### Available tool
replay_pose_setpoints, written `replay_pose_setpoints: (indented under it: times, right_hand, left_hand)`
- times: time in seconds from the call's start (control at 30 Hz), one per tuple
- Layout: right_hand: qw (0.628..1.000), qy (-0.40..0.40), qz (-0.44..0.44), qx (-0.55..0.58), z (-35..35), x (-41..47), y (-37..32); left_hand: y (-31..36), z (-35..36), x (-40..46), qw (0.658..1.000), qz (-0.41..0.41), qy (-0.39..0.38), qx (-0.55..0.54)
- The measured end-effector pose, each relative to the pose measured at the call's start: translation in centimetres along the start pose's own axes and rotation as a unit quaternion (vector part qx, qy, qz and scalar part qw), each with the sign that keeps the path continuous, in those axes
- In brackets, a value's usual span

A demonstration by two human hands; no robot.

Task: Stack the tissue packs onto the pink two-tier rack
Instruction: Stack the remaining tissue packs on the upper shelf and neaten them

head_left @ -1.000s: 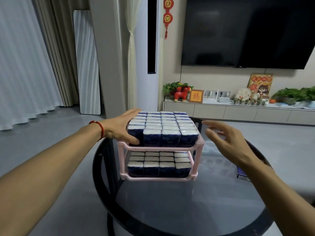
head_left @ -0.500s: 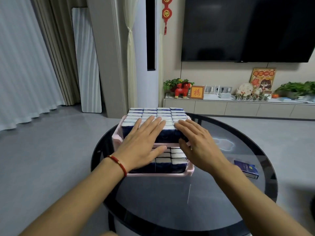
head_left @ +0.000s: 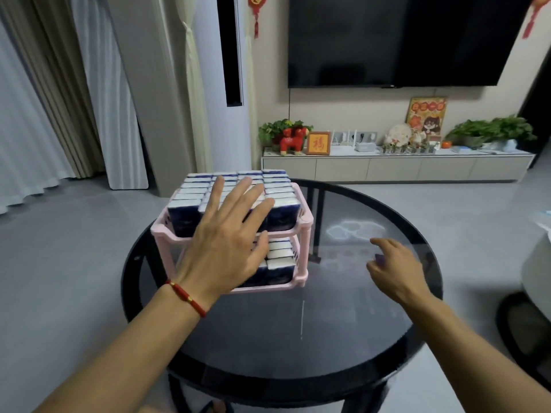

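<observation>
The pink two-tier rack (head_left: 162,234) stands on the left part of a round dark glass table (head_left: 298,338). Rows of blue-and-white tissue packs (head_left: 280,193) fill its upper tier, and more packs (head_left: 281,263) sit in the lower tier. My left hand (head_left: 226,242), with a red bracelet at the wrist, lies flat and open across the front packs of the upper tier. My right hand (head_left: 393,266) is low over the table to the right of the rack, fingers apart and curved over a loose tissue pack (head_left: 379,258). Only a purple sliver of that pack shows.
Beyond the table a low TV cabinet (head_left: 387,165) runs along the wall under a large dark TV (head_left: 402,40). A standing air conditioner (head_left: 226,84) and curtains (head_left: 44,99) are at the back left. A pale rounded piece of furniture (head_left: 536,263) sits at the right edge.
My right hand left the top of the packs and moved right and down onto the loose pack on the table. My left hand stays flat on the upper tier.
</observation>
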State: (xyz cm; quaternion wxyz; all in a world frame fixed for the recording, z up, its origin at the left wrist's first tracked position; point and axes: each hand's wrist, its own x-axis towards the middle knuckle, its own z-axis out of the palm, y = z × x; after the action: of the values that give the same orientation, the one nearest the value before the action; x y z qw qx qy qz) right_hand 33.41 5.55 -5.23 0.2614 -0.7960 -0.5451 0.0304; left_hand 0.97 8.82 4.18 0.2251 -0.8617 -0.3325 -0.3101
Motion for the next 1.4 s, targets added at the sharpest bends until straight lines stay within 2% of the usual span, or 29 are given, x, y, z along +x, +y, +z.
replay_pose_setpoints:
  times: [0.07,0.13,0.23,0.33,0.4,0.47,0.53,0.57,0.67,0.73,0.8,0.87,0.9,0.97,1.03,1.07,1.1,1.17,1.23,1.33,1.4]
  right_hand:
    - [0.995,-0.047,0.037,-0.084,0.5,0.1,2.5]
    - [0.99,-0.078,0.03,-0.114,1.0,0.2,4.2]
    - [0.991,-0.072,0.015,-0.11,1.3,0.6,5.0]
    - [0.991,-0.085,-0.003,-0.101,0.8,0.7,4.7]
    - [0.995,-0.096,-0.023,-0.024,-0.3,-0.1,4.1]
    - [0.982,-0.133,-0.013,0.132,-2.2,-1.4,2.7]
    - [0.93,-0.207,0.016,0.303,-4.2,-3.2,0.7]
    - [0.903,-0.243,0.02,0.353,-4.9,-4.1,-0.2]
    - [0.875,-0.308,-0.007,0.374,-5.4,-6.0,-2.0]
    - [0.866,-0.308,0.003,0.393,-5.1,-6.3,-2.8]
    - [0.833,-0.307,0.03,0.459,-5.3,-6.4,-3.7]
    - [0.772,-0.314,0.04,0.551,-5.7,-6.4,-4.7]
    - [0.755,-0.312,0.028,0.576,-5.8,-6.5,-5.1]
    - [0.771,-0.29,-0.019,0.566,-5.8,-7.0,-6.5]
    - [0.807,-0.259,-0.067,0.526,-5.3,-7.7,-8.1]
    - [0.82,-0.243,-0.085,0.511,-5.0,-8.0,-9.0]
    - [0.831,-0.229,-0.104,0.497,-4.8,-8.2,-9.8]
    - [0.853,-0.204,-0.159,0.453,-4.5,-8.5,-11.2]
    - [0.879,-0.175,-0.231,0.378,-4.0,-8.7,-12.7]
    - [0.893,-0.12,-0.299,0.313,-3.2,-9.0,-15.4]
    - [0.893,-0.088,-0.321,0.303,-2.7,-8.8,-17.3]
  left_hand:
    - [2.3,0.3,-0.1,0.996,0.03,0.068,-0.042]
    - [4.5,1.2,-0.6,0.99,0.054,0.09,-0.095]
    - [7.3,3.3,-1.5,0.98,0.063,0.036,-0.183]
    - [9.4,5.2,-2.0,0.965,0.029,-0.027,-0.259]
    - [10.3,6.1,-2.0,0.954,0.0,-0.066,-0.294]
    - [10.9,6.5,-1.8,0.939,-0.039,-0.101,-0.327]
    - [11.3,6.4,-1.6,0.926,-0.07,-0.127,-0.35]
    - [11.5,6.3,-1.5,0.918,-0.083,-0.135,-0.363]
    - [12.0,5.1,-1.5,0.886,-0.153,-0.132,-0.417]
    - [11.8,4.4,-1.5,0.871,-0.21,-0.094,-0.434]
    - [11.0,3.9,-1.9,0.836,-0.288,-0.078,-0.46]
    - [10.0,3.1,-2.3,0.767,-0.359,-0.065,-0.528]
    - [9.4,2.7,-2.6,0.73,-0.382,-0.058,-0.564]
    - [8.5,1.5,-3.2,0.684,-0.409,-0.046,-0.602]
    - [7.3,0.8,-3.9,0.665,-0.421,-0.043,-0.615]
    - [6.7,0.5,-4.2,0.665,-0.421,-0.043,-0.615]
    - [6.0,0.3,-4.5,0.684,-0.41,-0.043,-0.603]
    - [4.5,-0.4,-5.2,0.763,-0.349,-0.046,-0.543]
    - [3.4,-1.5,-5.7,0.824,-0.279,-0.054,-0.489]
    - [1.8,-3.1,-6.3,0.882,-0.228,-0.01,-0.413]
    - [0.3,-3.8,-6.8,0.897,-0.232,0.034,-0.374]
